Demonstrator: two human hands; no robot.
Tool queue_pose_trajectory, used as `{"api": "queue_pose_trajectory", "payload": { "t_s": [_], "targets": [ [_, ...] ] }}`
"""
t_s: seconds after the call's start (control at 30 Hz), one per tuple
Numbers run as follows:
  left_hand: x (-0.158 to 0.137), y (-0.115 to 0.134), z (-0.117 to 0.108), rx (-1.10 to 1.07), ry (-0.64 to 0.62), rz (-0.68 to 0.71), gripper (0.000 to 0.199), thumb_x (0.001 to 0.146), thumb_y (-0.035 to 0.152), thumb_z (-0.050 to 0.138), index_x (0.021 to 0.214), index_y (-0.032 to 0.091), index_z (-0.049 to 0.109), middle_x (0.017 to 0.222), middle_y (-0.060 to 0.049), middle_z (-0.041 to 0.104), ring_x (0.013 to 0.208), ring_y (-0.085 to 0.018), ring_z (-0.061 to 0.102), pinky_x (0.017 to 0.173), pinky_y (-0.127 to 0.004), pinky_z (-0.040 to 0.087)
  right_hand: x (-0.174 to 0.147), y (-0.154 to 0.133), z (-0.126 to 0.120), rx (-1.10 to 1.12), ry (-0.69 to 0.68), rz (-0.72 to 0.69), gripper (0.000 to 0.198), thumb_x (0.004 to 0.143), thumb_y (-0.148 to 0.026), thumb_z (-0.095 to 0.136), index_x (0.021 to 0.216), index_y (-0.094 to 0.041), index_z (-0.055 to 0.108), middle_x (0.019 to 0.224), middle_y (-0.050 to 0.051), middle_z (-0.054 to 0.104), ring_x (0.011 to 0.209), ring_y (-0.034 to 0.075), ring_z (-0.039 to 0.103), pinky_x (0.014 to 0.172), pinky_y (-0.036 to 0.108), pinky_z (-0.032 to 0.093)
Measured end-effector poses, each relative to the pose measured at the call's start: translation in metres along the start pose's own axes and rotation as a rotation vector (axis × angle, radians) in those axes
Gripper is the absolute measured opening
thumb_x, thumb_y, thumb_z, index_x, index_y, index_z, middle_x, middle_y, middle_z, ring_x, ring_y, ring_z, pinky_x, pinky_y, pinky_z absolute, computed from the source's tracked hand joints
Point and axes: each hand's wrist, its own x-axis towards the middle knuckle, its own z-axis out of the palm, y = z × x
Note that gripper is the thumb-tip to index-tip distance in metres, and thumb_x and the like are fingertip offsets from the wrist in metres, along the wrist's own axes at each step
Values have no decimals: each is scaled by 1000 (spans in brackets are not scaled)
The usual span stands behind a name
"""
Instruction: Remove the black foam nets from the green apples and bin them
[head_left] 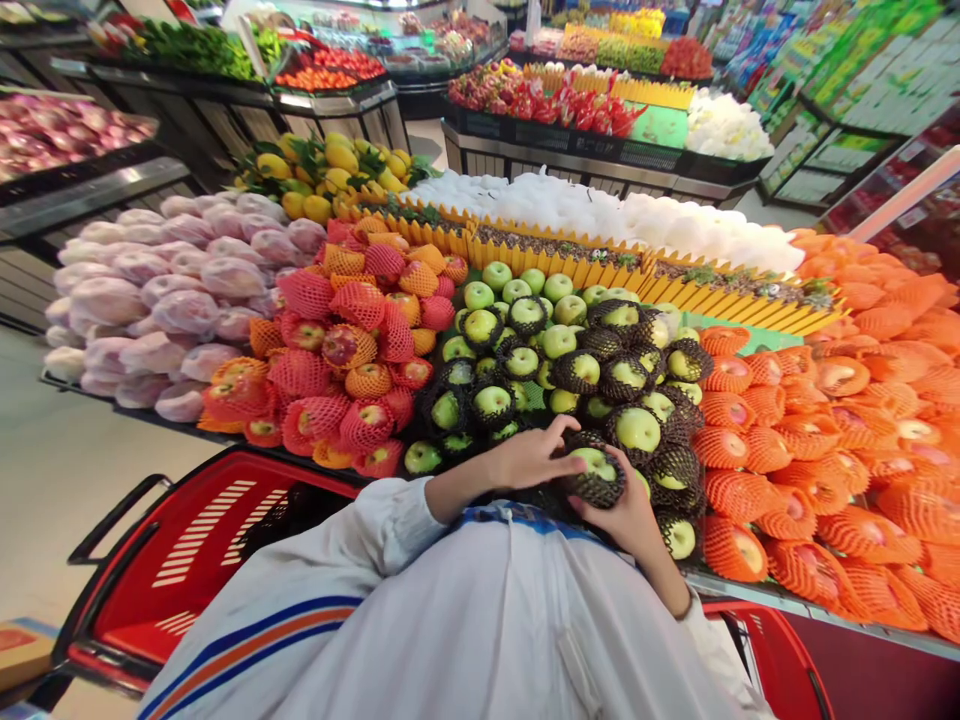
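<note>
A green apple (595,463) in a black foam net sits between my hands, just in front of my body. My right hand (626,510) curls around its right side and underside, gripping it. From the left, my left hand (534,458) reaches across with finger and thumb bent against the netted apple. Beyond them lies a pile of green apples (559,342), some bare and some in black nets. One netted apple (637,430) rests right behind my right fingers.
To the left are apples in pink and orange nets (360,350) and wrapped pale purple fruit (135,300). Orange-netted fruit (795,440) fills the right. A yellow picket border (555,265) runs behind. Red shopping carts (187,560) stand by my left side and at lower right.
</note>
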Motion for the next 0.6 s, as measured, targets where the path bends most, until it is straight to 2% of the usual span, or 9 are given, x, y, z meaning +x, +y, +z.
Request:
{"api": "queue_pose_trajectory", "payload": {
  "t_s": [0.07, 0.1, 0.17, 0.2, 0.3, 0.37, 0.5, 0.6],
  "targets": [
    [12, -9, -13, 20, 140, 20, 55, 94, 61, 50, 133, 22, 47, 96, -3, 70, 81, -20, 67, 73, -29, 45, -1, 5, -2, 71, 88, 1, 73, 69, -45, 81, 129, -19, 49, 123, 14, 65, 110, 32, 64, 100, 50, 51],
    [19, -15, -18, 118, 245, -16, 48, 94, 55, 54, 128, 21, 52, 101, -5, 70, 88, -22, 66, 78, -30, 46, -2, 8, -4, 103, 121, -10, 71, 70, -45, 81, 128, -20, 49, 126, 15, 63, 113, 33, 63, 102, 51, 50],
    [34, -30, -23, 419, 425, -161, 36, 91, 41, 63, 116, 15, 59, 113, -14, 67, 106, -29, 60, 89, -36, 43, -4, 16, -5, 148, 170, -30, 71, 70, -45, 79, 128, -19, 49, 130, 17, 61, 118, 34, 61, 105, 53, 47],
    [41, -38, -23, 568, 471, -252, 34, 88, 36, 67, 112, 13, 61, 117, -18, 64, 112, -33, 56, 94, -40, 41, -4, 19, -5, 163, 192, -33, 72, 70, -46, 79, 129, -19, 48, 131, 17, 60, 120, 35, 60, 106, 54, 46],
    [59, -60, -13, 812, 468, -497, 44, 81, 31, 75, 113, 5, 61, 119, -26, 61, 114, -38, 51, 97, -45, 36, -7, 27, -5, 188, 210, -34, 76, 71, -49, 78, 132, -19, 45, 134, 19, 58, 122, 35, 59, 108, 56, 44],
    [68, -70, -4, 856, 467, -569, 48, 81, 27, 76, 117, 1, 60, 120, -28, 60, 114, -37, 51, 98, -45, 33, -9, 29, -5, 183, 208, -44, 76, 73, -49, 78, 134, -19, 44, 135, 19, 57, 123, 35, 58, 109, 57, 44],
    [80, -79, 6, 880, 492, -596, 33, 94, 12, 51, 123, -2, 59, 124, -29, 59, 120, -36, 48, 100, -45, 32, -12, 29, -5, 164, 222, -59, 77, 75, -50, 77, 136, -18, 43, 134, 19, 57, 123, 36, 58, 108, 57, 44],
    [82, -82, 5, 893, 507, -603, 39, 95, 2, 31, 123, -1, 59, 125, -27, 58, 120, -33, 47, 97, -44, 34, -12, 26, -6, 163, 233, -62, 76, 75, -50, 77, 135, -18, 44, 133, 19, 57, 123, 36, 57, 108, 57, 43]
  ]
}}
